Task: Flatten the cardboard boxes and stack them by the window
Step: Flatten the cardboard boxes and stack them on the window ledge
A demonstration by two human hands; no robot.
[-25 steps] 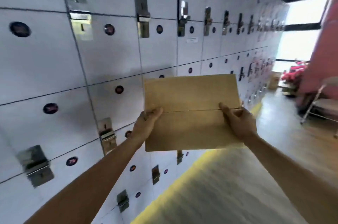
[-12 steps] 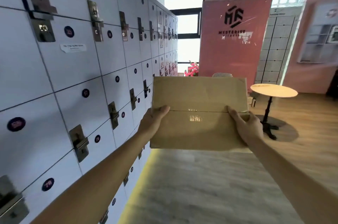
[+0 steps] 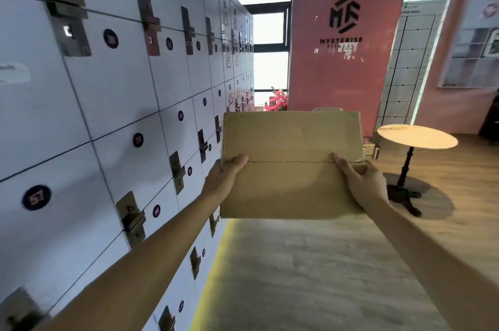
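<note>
Both hands hold a flattened cardboard box (image 3: 291, 166) out front: left hand (image 3: 222, 179) at 9 o'clock, right hand (image 3: 364, 185) at 3 o'clock, fingers gripping its edges beside lockers (image 3: 108, 114).

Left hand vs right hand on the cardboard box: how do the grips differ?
The left hand takes the cardboard box at its left edge; the right hand takes the right edge. The left thumb lies short, near the edge; the right thumb reaches further in along the seam. The right hand also sits slightly lower. Shared: each grip has the thumb on top at the seam, and the other fingers are hidden.
</note>
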